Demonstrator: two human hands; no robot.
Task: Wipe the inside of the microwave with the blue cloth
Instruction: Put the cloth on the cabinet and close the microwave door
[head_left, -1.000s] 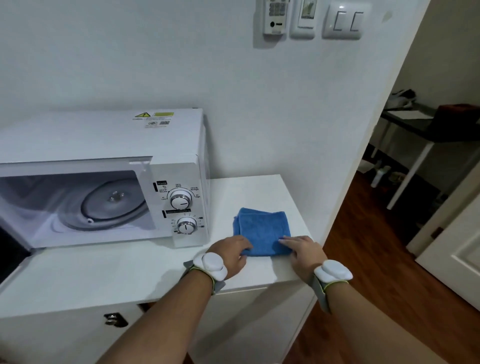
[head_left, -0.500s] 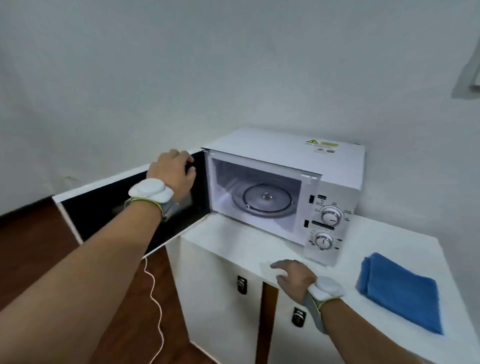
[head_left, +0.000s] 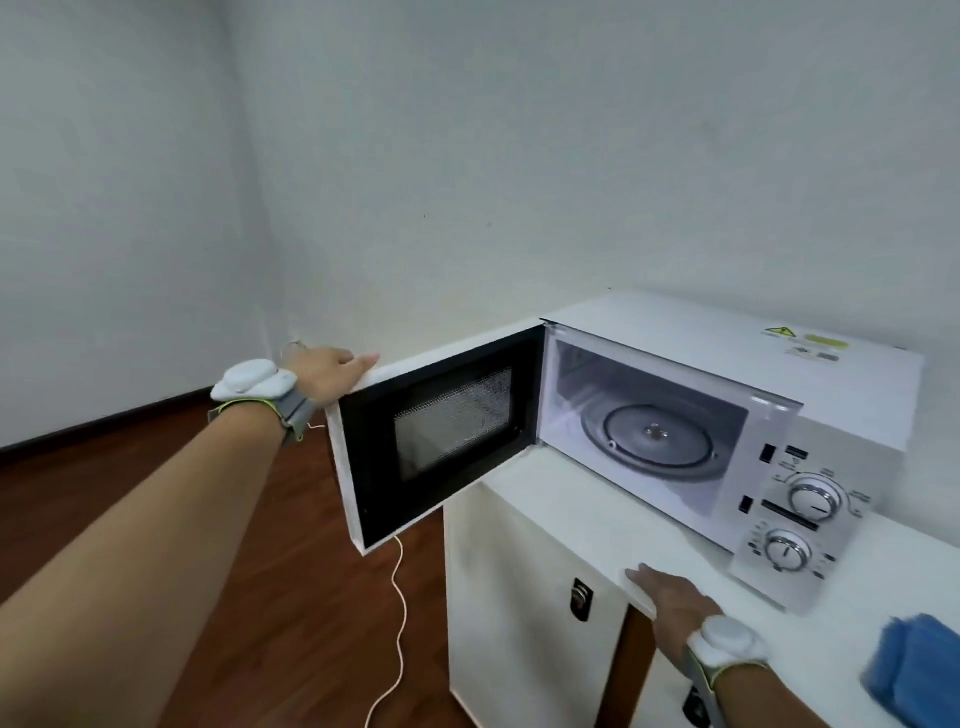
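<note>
Two hands: both bare, each with a white sensor strapped at the wrist; nothing is carried in either.
Right hand (head_left: 675, 597): nearest to me, lying flat with fingers spread loose on the front edge of the worktop (head_left: 587, 525), just in front of the microwave's dial panel; its grip is slack, closed on nothing.
Blue cloth (head_left: 917, 660): one, folded, soft and fuzzy-looking, bright blue, lying on the worktop at the far right, cut off by the frame edge; it sits apart from the right hand and to the right of the microwave, outside it.
Cabinet (head_left: 519, 597): one white unit under the worktop, with dark metal latches on its front.
Cord (head_left: 397, 623): one pale cable trailing down to the wooden floor (head_left: 260, 597).
Microwave (head_left: 727, 405): one, white, with two round dials stacked on its right panel and a yellow warning sticker on top.
Inside the microwave: one round glass turntable on the white cavity floor.
Door (head_left: 441, 431): swung wide to the left, dark inner face with a mesh window.
Left hand (head_left: 327, 371): arm stretched out, fingers resting over the door's top outer corner; whether the grip is curled round the edge I cannot tell.
</note>
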